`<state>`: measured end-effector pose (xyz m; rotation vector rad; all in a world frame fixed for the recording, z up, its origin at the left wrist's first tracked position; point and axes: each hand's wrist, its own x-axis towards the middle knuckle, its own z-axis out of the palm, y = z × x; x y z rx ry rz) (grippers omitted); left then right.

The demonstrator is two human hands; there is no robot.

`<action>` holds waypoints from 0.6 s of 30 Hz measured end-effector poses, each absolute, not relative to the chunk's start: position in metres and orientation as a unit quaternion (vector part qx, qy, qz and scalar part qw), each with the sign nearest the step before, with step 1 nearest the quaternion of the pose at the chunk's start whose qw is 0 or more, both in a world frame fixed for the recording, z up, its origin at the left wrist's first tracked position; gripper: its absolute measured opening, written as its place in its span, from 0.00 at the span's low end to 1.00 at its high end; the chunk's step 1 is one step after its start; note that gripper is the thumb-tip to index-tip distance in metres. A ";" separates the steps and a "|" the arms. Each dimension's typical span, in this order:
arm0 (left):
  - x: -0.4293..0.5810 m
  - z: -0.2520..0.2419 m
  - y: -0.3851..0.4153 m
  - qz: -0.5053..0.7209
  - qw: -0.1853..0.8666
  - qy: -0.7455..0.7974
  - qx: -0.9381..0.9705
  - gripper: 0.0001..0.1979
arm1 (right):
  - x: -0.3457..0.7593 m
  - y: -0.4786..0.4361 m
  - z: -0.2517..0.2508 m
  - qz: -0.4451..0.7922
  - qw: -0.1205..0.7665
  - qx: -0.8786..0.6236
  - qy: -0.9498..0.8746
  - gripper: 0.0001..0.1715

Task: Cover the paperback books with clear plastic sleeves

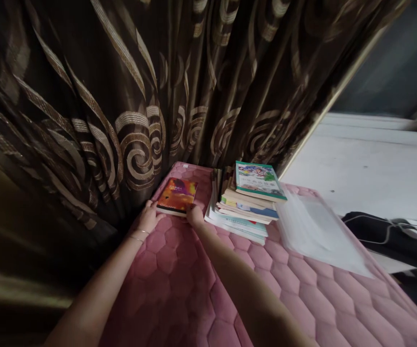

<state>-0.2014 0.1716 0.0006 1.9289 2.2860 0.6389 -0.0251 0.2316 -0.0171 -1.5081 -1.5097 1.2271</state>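
A book with an orange and purple cover (178,193) lies flat on the pink quilted surface, close to the curtain. My left hand (149,218), with a thin bracelet at the wrist, grips its lower left corner, thumb along the near edge. At the lower right corner my right hand (195,215) is closed on the same book; its fingertips are partly hidden. Just right of that hand stands an uneven stack of books (242,207), topped by a green-edged book with a colourful picture cover (259,180).
A dark curtain with gold swirls (139,154) hangs behind and to the left. Beside the stack, a translucent white plastic sheet (316,233) lies on the pink quilted surface (324,299). Past its right edge are a black item (367,231) and a white cable (385,236).
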 end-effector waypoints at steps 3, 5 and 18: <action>-0.201 -0.003 0.174 0.194 0.019 0.761 0.619 0.18 | -0.025 0.229 -0.014 0.464 0.321 -0.590 -0.577 0.23; -0.200 -0.005 0.177 0.186 0.005 0.772 0.608 0.15 | -0.022 0.227 -0.012 0.454 0.315 -0.594 -0.585 0.23; -0.195 -0.009 0.174 0.166 -0.042 0.775 0.608 0.16 | 0.002 0.181 -0.007 0.215 0.305 -0.576 -0.727 0.30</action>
